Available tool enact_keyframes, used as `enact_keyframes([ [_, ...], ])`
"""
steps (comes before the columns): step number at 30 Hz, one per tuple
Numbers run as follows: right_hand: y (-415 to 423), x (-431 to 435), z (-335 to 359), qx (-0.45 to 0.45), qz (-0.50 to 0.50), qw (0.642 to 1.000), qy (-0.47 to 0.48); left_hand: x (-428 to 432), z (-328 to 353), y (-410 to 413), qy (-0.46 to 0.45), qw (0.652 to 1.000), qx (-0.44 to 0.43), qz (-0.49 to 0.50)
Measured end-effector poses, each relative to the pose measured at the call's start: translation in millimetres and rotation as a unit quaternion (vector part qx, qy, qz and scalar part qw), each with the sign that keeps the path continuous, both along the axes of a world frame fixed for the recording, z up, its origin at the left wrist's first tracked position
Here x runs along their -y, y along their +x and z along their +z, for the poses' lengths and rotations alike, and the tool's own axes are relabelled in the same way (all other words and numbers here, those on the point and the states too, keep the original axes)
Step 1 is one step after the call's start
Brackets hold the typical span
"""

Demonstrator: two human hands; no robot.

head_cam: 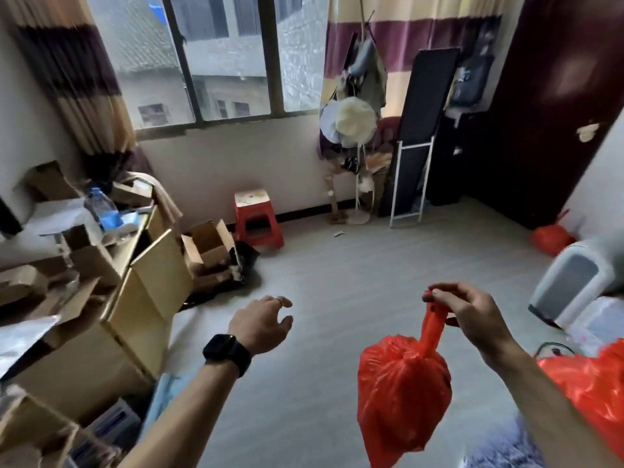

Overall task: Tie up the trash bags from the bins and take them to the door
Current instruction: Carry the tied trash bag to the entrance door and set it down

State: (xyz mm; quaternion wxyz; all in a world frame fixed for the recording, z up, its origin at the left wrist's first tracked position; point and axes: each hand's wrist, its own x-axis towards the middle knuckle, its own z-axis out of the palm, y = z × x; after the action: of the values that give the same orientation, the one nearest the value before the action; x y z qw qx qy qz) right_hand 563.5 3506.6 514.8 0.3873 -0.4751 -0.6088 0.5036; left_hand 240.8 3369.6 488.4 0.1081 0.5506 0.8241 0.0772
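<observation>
**Item 1, landmark.** Red stool (257, 217), on the grey floor (371, 258) against the wall under the window (229, 62). I place every other entry from it.

**Item 2.** Right hand (472, 315), right of the stool and nearer the camera. Its thumb and fingertips pinch the twisted neck of item 3, so I log the fingers as closed on plastic.

**Item 3.** Red trash bag (403, 396), hanging clear of the floor from that pinch, right of the stool and well in front of it. The neck is gathered tight and the body bulges.

**Item 4.** Left hand (260, 324), almost straight in front of the stool. The fingers are spread and loosely bent, gripping nothing and touching nothing. There is a ring (278, 300) on one finger and a black watch (227, 353) at the wrist.

**Item 5.** Second red bag (552, 238), on the floor far right of the stool, at the foot of the dark door (553, 113). Its top is drawn into a tuft.

**Item 6.** Third red bag (587, 396), far right of the stool and close to the camera, cut off by the frame edge. I cannot tell whether it is tied.

**Item 7.** White bin (574, 282) with a grey lid, right of the stool, between items 5 and 6. It is blurred.

**Item 8.** Cardboard boxes (148, 292), left of the stool with their flaps open, the closest one just beside it.

**Item 9.** Water bottle (101, 207), left of the stool, among the boxes.

**Item 10.** Coat stand (358, 123), right of the stool along the same wall, hung with hats and clothing.
</observation>
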Motion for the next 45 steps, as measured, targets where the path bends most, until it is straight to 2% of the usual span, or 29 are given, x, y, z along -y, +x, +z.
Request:
enact_keyframes([
  [10, -57, -254, -49, 0.017, -0.039, 0.999, -0.021, -325, -45, -46, -0.027, 0.994, 0.007, -0.105],
  [19, -56, -495, -56, 0.024, -0.11, 0.992, -0.064, -611, -43, -48, -0.03, 0.985, 0.025, -0.166],
  [25, -45, -658, -69, 0.028, -0.165, 0.984, -0.056, -809, -61, -30, -0.033, 0.972, 0.011, -0.233],
  [29, -29, -777, -92, 0.027, -0.23, 0.97, -0.073, -967, -81, -6, -0.05, 0.955, 0.019, -0.293],
  [34, 4, -882, -95, 0.03, -0.307, 0.946, -0.096, -1112, -85, 51, -0.08, 0.93, 0.026, -0.358],
  [38, 47, -964, -107, 0.036, -0.335, 0.935, -0.108, -1215, -94, 118, -0.099, 0.906, 0.024, -0.412],
  [45, 137, -1119, -144, 0.036, -0.351, 0.927, -0.129, -1380, -112, 225, -0.119, 0.888, 0.02, -0.445],
])
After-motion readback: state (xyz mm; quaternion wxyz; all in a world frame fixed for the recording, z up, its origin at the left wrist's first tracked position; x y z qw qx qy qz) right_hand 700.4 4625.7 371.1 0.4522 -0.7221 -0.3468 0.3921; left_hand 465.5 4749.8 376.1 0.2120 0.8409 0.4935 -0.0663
